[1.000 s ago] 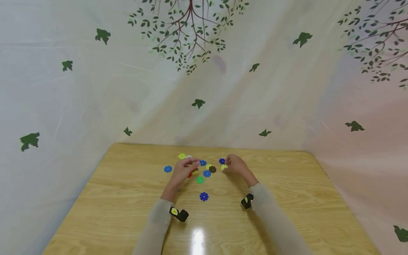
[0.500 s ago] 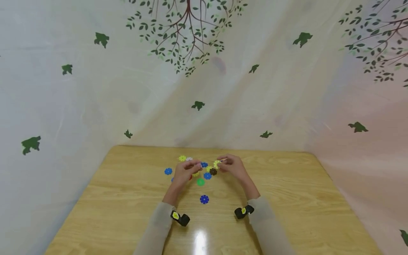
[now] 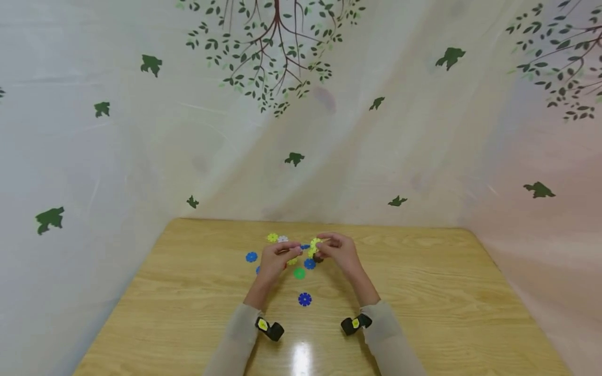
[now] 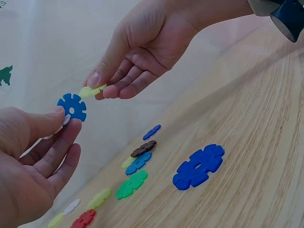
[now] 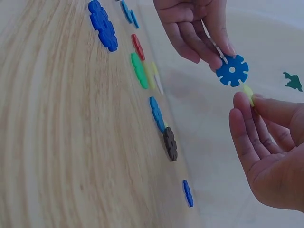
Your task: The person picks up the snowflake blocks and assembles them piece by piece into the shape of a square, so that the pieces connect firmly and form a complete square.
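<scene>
Head view shows the left hand [image 3: 274, 261] and the right hand [image 3: 345, 256] raised over a wooden worktop [image 3: 188, 313], facing each other. From the left wrist, the left hand pinches a white disc [image 4: 66, 119] joined to a notched blue disc [image 4: 80, 114], which stands tilted up beyond the fingertips. The right hand pinches a yellow disc [image 4: 90, 91] between thumb and fingers, its edge at the rim of the blue disc; whether it is slotted in, I cannot tell. Below them, more discs lie flat: a green disc [image 4: 132, 184], a red disc [image 4: 84, 219] and a brown disc [image 4: 143, 148], with a dark blue disc [image 4: 209, 162] apart from the group, nearer the person. Behind the worktop hangs a pale cloth [image 3: 235, 156] printed with leaves.
</scene>
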Tool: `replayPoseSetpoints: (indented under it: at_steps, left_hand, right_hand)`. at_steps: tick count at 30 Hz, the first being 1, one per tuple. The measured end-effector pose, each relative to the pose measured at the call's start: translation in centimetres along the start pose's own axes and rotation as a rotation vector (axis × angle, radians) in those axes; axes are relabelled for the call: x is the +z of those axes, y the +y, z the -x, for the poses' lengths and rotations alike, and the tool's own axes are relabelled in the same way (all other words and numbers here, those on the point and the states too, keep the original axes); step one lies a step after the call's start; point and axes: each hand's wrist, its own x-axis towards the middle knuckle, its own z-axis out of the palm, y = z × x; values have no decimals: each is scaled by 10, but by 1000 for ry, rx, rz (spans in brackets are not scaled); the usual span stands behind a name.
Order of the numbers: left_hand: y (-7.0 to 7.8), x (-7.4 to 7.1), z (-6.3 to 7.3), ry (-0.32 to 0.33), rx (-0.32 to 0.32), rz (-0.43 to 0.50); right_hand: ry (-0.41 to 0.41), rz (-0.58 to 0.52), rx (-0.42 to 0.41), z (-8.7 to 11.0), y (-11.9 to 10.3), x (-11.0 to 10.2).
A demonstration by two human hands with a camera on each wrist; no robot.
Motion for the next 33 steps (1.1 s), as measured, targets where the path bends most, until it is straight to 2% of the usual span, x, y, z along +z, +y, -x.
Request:
replayPoseSetpoints:
  at_steps: [3, 9, 19, 33]
  left_hand:
    - [-1, 2, 0, -6, 2, 32]
    - [1, 5, 2, -6, 8, 101]
    - [0, 4, 1, -39, 20, 58]
    - [2, 4, 2, -62, 5, 78]
  right_hand:
    - [27, -5, 1, 0, 1, 0]
    - [25, -4, 11, 1, 0, 1]
    - [-7, -8, 28, 2, -2, -1]
    - [52, -65, 3, 3, -1, 4]
